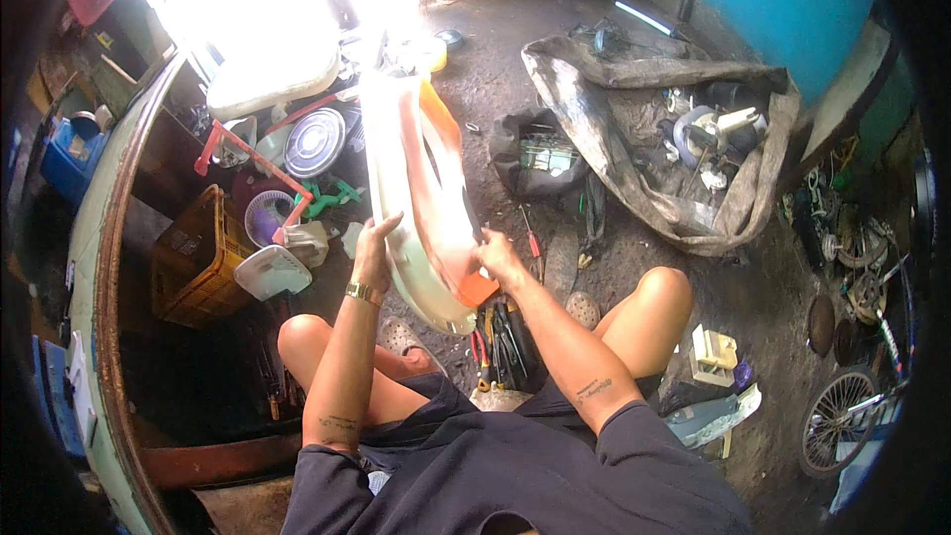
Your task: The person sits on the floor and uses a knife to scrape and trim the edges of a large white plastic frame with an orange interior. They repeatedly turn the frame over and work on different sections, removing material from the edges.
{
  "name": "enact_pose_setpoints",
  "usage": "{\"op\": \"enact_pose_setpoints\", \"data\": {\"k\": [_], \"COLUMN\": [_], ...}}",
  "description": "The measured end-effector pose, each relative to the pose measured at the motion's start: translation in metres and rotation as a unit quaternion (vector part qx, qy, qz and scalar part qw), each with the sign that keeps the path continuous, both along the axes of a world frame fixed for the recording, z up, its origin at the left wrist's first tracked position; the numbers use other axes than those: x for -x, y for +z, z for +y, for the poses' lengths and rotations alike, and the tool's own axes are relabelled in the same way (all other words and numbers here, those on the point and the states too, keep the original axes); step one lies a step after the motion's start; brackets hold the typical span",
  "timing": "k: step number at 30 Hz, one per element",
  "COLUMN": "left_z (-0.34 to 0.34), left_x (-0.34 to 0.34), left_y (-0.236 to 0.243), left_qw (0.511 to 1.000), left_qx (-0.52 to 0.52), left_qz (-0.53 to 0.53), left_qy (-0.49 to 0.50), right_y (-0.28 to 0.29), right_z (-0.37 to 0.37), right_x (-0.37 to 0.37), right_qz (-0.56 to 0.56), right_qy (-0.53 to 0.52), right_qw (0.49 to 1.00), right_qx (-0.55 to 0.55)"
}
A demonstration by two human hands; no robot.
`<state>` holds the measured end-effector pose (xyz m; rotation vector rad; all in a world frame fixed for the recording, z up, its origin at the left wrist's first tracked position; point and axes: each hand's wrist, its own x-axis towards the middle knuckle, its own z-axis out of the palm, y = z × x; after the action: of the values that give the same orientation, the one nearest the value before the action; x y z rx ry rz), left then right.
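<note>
Between my knees I hold a long, curved plastic panel point(404, 198), white on its outer side and orange along its right part. Its far end fades into bright glare. My left hand point(371, 256), with a gold watch at the wrist, is closed on the panel's left edge. On the right edge, near the lower end, my right hand point(498, 256) grips the panel with bent fingers; some fingertips are hidden. Just below its near end, several hand tools point(505, 342), pliers among them, stand bunched together. A red-handled screwdriver point(534, 241) lies on the floor beyond my right hand.
At left are a yellow-brown crate point(201, 256), a round white lid point(315, 142) and a red plastic frame point(253, 170). A dirty grey sack point(634, 208) with parts inside lies ahead right, beside a dark bag point(535, 151). A spoked wheel point(838, 423) stands at lower right.
</note>
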<state>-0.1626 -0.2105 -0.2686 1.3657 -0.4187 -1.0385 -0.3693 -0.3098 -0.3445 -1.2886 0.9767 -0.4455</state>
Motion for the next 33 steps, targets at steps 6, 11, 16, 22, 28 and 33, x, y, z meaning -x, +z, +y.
{"op": "enact_pose_setpoints", "data": {"k": [6, 11, 16, 22, 28, 33], "left_z": [0.018, -0.001, -0.009, -0.018, -0.024, -0.018], "left_x": [-0.006, 0.022, -0.031, -0.036, 0.019, 0.008], "left_y": [-0.028, -0.012, -0.04, -0.043, -0.021, -0.028], "left_qw": [0.994, 0.973, 0.964, 0.954, 0.959, 0.967], "left_qx": [0.026, 0.013, -0.042, -0.129, -0.141, -0.117], "left_qz": [-0.106, -0.207, -0.233, -0.25, -0.238, -0.215], "left_qy": [0.027, 0.096, 0.121, 0.105, 0.06, 0.073], "right_y": [-0.036, -0.022, -0.033, -0.061, -0.067, -0.048], "right_z": [0.045, 0.032, 0.038, 0.072, 0.065, 0.062], "right_x": [0.016, 0.028, 0.036, 0.043, 0.058, 0.07], "right_qz": [-0.025, -0.016, -0.009, -0.018, -0.003, -0.023], "right_qy": [-0.012, -0.077, -0.141, -0.143, -0.186, -0.201], "right_qw": [1.0, 0.997, 0.988, 0.985, 0.981, 0.977], "right_qx": [-0.003, -0.021, -0.056, -0.099, -0.06, -0.063]}}
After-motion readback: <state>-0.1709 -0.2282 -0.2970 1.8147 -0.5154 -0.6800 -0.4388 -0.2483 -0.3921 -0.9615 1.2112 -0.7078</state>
